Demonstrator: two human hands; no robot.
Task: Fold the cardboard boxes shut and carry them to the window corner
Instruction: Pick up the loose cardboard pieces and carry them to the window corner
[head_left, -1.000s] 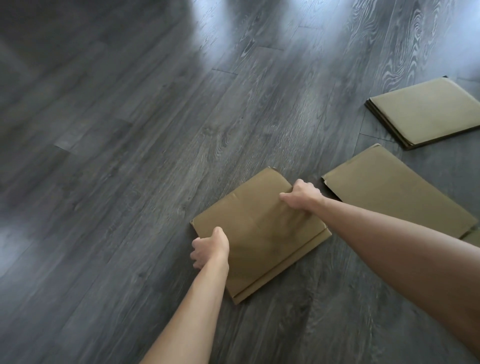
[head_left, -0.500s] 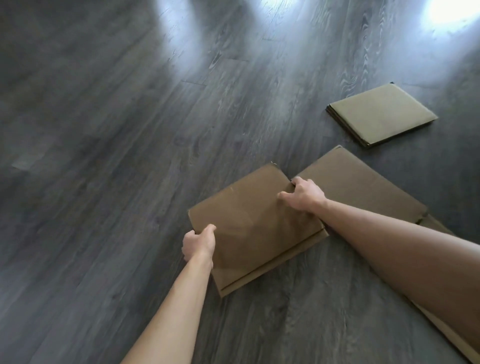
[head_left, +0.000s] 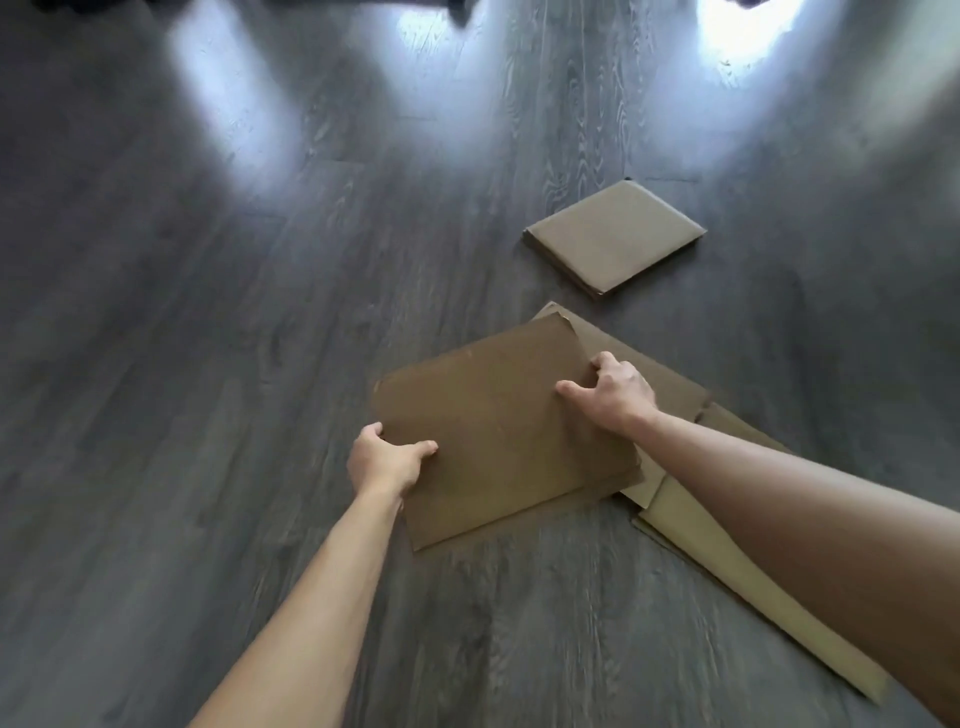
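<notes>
Cardboard, brown and folded flat, sits dead centre on the dark wood floor (head_left: 208, 415), and both hands are on it. The left hand (head_left: 384, 460) clamps the near-left edge of the box (head_left: 493, 426), thumb laid on top, fingers tucked under the rim. The right hand (head_left: 613, 392) takes the far-right edge, thumb over the face, fingers curled round the side. That reads as the pick-up: folding looks finished on this one, and the carry is next. The lift wants both edges rising together so the stacked layers, showing along the near edge, don't slide apart.

Watch the right side: the box overlaps a larger flat sheet (head_left: 737, 551) that runs out under the right forearm, so a clean vertical lift beats a drag. A second folded box (head_left: 615, 236) lies well apart, farther off to the right. To the left and ahead there's open floor, bright with glare at the top, plenty of room to stand and turn.
</notes>
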